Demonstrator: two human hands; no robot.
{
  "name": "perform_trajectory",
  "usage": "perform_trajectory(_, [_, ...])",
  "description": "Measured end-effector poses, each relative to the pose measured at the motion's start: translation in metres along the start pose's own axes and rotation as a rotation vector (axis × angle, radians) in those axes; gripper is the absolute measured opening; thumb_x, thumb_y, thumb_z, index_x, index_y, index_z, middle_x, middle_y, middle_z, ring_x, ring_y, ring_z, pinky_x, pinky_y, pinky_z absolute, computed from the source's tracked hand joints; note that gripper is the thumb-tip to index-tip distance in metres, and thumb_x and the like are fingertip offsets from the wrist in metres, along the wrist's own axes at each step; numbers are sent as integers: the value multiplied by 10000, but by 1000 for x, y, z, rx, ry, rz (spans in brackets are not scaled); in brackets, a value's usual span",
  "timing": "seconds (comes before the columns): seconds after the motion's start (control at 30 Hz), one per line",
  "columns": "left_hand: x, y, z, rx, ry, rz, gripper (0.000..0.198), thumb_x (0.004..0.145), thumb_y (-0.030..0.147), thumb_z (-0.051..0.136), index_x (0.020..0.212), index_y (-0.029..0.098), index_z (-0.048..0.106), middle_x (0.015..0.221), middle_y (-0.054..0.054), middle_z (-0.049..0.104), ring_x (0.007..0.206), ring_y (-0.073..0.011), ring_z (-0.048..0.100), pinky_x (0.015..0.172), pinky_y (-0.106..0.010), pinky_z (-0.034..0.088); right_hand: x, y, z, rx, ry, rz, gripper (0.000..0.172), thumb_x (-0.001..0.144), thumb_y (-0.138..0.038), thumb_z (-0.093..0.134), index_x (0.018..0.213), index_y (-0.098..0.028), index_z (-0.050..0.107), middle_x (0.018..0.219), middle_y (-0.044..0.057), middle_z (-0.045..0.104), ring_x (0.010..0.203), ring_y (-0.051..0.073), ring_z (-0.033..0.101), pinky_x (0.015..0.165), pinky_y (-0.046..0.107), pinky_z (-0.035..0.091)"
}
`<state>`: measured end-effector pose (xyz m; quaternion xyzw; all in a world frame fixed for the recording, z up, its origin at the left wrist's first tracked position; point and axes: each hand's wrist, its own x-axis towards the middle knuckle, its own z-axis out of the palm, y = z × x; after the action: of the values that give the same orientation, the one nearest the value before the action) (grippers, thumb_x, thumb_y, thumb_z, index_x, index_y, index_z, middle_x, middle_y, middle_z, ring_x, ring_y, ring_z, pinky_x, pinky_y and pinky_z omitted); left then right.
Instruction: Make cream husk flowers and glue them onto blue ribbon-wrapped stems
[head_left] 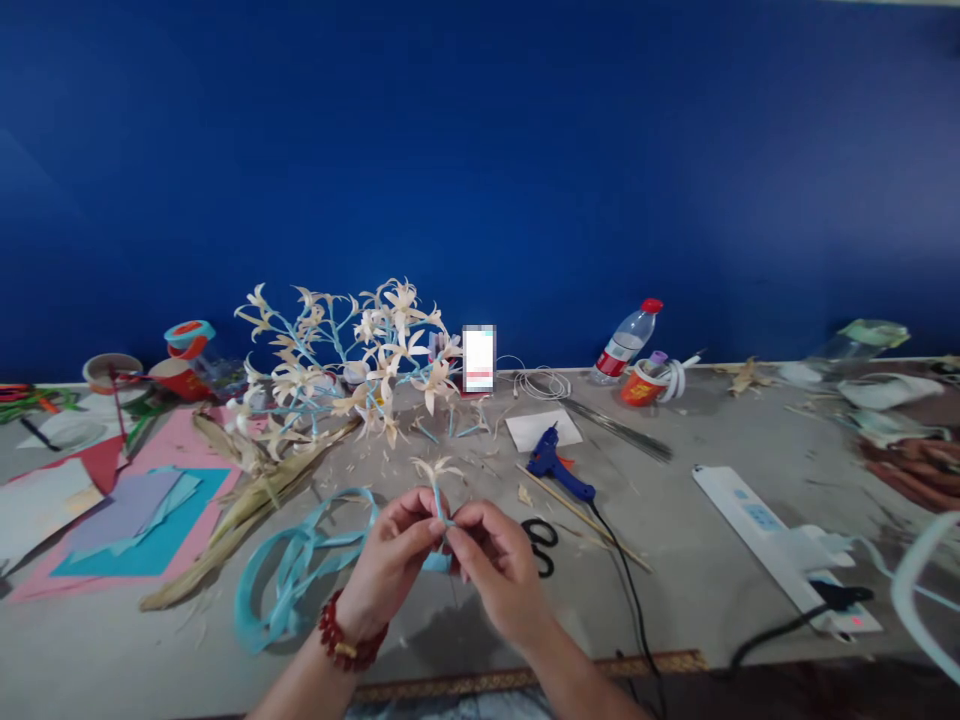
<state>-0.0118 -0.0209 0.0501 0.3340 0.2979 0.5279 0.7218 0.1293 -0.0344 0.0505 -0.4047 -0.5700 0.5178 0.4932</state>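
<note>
Between my two hands a single cream flower stands upright on a stem wrapped in pale blue tape. My left hand pinches this stem just under the petals. The fingertips of my right hand close on the light blue tape at the stem, and part of it hangs below them. Left of my wrist lies a loose heap of blue ribbon. Behind my hands rises a spray of finished cream flowers on blue stems. Black-handled scissors rest right of my right hand, their blades hidden.
A blue glue gun with a black cord lies right of centre, near thin wires. Farther right are a power strip and a leaning bottle. Coloured paper and dry husks cover the left. A phone stands behind.
</note>
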Motion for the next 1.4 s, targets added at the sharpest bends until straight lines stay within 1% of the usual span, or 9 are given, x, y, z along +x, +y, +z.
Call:
perform_trajectory(0.17, [1, -4, 2, -43, 12, -33, 119, 754, 214, 726, 772, 151, 627, 701, 9, 542, 624, -104, 500, 576, -217, 415, 1, 0, -1, 41, 25, 5, 232, 894, -379, 566, 762, -188, 566, 607, -34, 516, 497, 88, 474, 467, 194, 395])
perform_trajectory(0.47, [6, -2, 0, -88, -32, -84, 105, 751, 216, 729, 787, 149, 655, 674, 7, 547, 608, -111, 512, 566, -226, 447, 2, 2, -3, -3, 18, 6, 231, 906, -378, 548, 771, -191, 571, 643, -27, 538, 529, 95, 503, 482, 194, 412])
perform_trajectory(0.57, [5, -1, 0, -70, -5, -65, 98, 747, 195, 738, 781, 139, 665, 697, 5, 567, 642, -95, 521, 606, -199, 437, 2, 1, -4, -57, 24, 3, 208, 891, -380, 572, 807, -190, 587, 664, -23, 546, 540, 95, 482, 478, 195, 391])
perform_trajectory(0.63, [5, -1, 0, -55, 14, -55, 102, 743, 189, 745, 788, 134, 671, 717, 2, 576, 658, -89, 522, 619, -186, 426, 3, 2, -4, -47, 29, 8, 207, 863, -385, 613, 804, -188, 590, 654, -28, 529, 526, 90, 448, 465, 196, 366])
perform_trajectory(0.73, [5, -1, -1, -47, 7, -49, 107, 743, 202, 747, 787, 138, 674, 721, -1, 578, 655, -92, 524, 617, -190, 418, 4, 3, -4, 46, 26, 48, 242, 842, -409, 636, 763, -189, 577, 609, -41, 501, 490, 81, 406, 437, 197, 327])
perform_trajectory(0.83, [5, -1, -2, -43, -14, -40, 119, 731, 216, 757, 767, 141, 671, 720, -1, 579, 646, -96, 523, 606, -194, 408, 5, 2, -3, 148, 14, 101, 280, 827, -438, 648, 733, -190, 558, 573, -50, 486, 472, 79, 395, 427, 197, 313])
perform_trajectory(1.0, [5, -1, -3, -34, 19, -21, 123, 700, 198, 778, 731, 146, 671, 724, 7, 590, 670, -95, 516, 641, -198, 404, 7, 1, -1, 239, 10, 150, 298, 784, -452, 690, 745, -188, 557, 535, -68, 457, 436, 67, 362, 406, 195, 280])
perform_trajectory(1.27, [5, -1, -3, -52, 54, 1, 107, 680, 193, 794, 711, 163, 696, 748, 0, 639, 703, -108, 549, 677, -210, 413, 10, 4, -6, 253, -48, 206, 284, 783, -430, 695, 757, -176, 571, 491, -83, 440, 397, 56, 338, 387, 191, 249])
perform_trajectory(1.4, [4, 0, 0, 26, 75, 38, 130, 674, 213, 797, 737, 161, 696, 773, -8, 629, 724, -123, 540, 679, -227, 413, 10, 1, -7, 201, -6, 178, 276, 776, -430, 697, 746, -181, 580, 500, -77, 449, 405, 62, 340, 397, 202, 262])
